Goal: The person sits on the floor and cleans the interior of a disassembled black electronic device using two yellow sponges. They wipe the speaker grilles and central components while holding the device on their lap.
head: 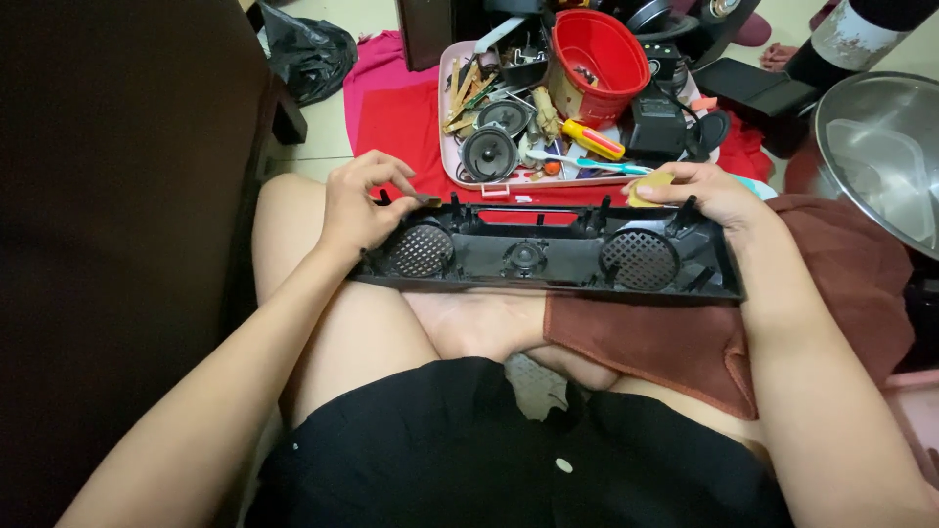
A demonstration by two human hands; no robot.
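A long black plastic speaker panel (548, 256) lies across my lap, inner side up, with a round mesh grille at each end and a small round part in the middle. My left hand (360, 203) grips its left end, fingers pinching something small at the top edge. At the right end, my right hand (712, 194) holds the panel while pinching a small yellow piece (648, 188) between thumb and fingers.
A pink tray (448, 147) ahead holds loose speaker drivers, a yellow-handled screwdriver (593, 140), sticks and a red bucket (599, 61). It sits on a red cloth (401, 117). A brown cloth (675, 342) drapes my right leg. A metal bowl (880, 156) stands right; dark furniture (117, 244) fills the left.
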